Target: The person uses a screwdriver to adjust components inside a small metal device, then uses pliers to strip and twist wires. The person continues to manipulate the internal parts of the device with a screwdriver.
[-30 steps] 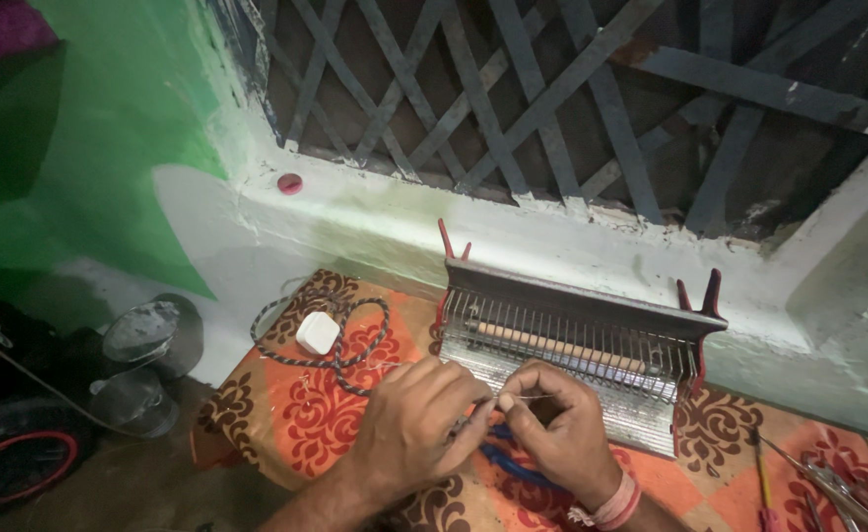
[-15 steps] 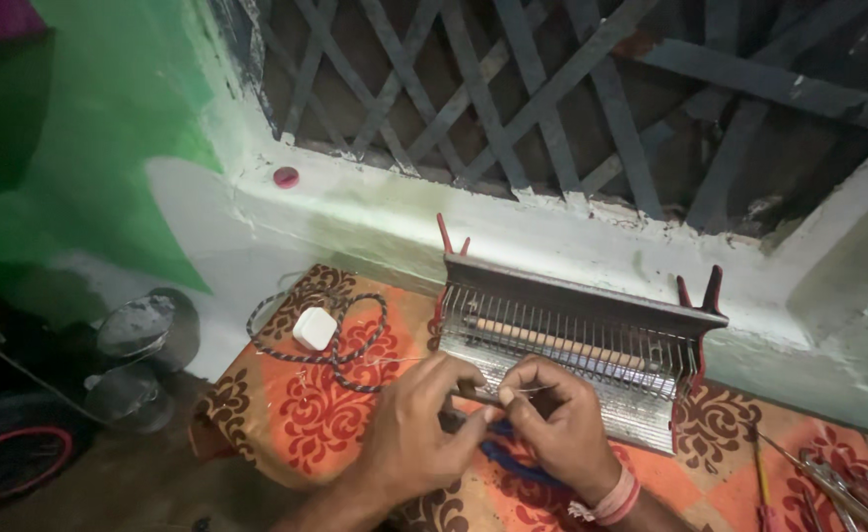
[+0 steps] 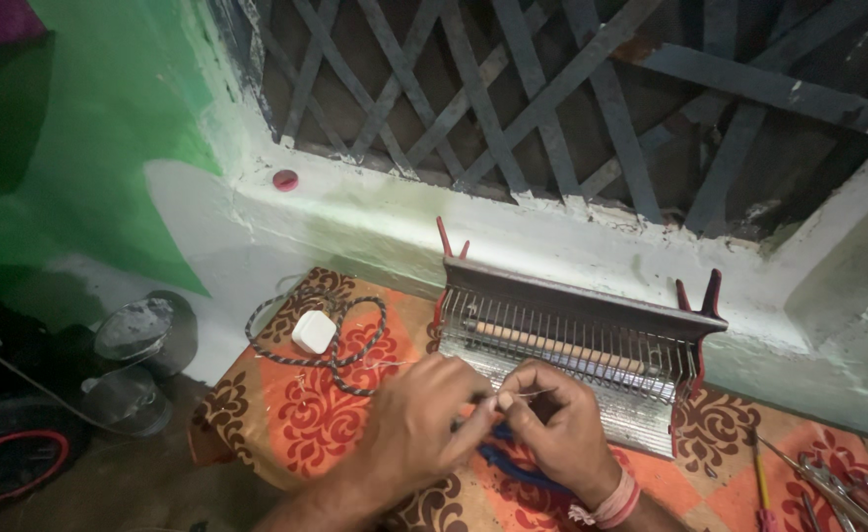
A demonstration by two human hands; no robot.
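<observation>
A small electric bar heater (image 3: 572, 340) with a wire grille and red end brackets lies on an orange patterned cloth (image 3: 306, 414). My left hand (image 3: 419, 424) and my right hand (image 3: 557, 429) meet in front of its grille, fingertips pinched together on a thin wire (image 3: 533, 394). Blue-handled pliers (image 3: 518, 471) lie on the cloth under my right hand, mostly hidden. A braided cord (image 3: 340, 350) with a white plug (image 3: 313, 331) is coiled on the cloth to the left of my hands.
Several hand tools (image 3: 828, 483) lie at the cloth's right end. A white ledge (image 3: 375, 212) with a small red cap (image 3: 285, 179) runs below a barred window grille (image 3: 513, 89). Dark metal objects (image 3: 133, 345) and a wheel (image 3: 10, 463) sit at the left.
The view has shifted slightly. My hands stay together at the heater's front, and my left fingers have moved closer to the right fingertips on the wire.
</observation>
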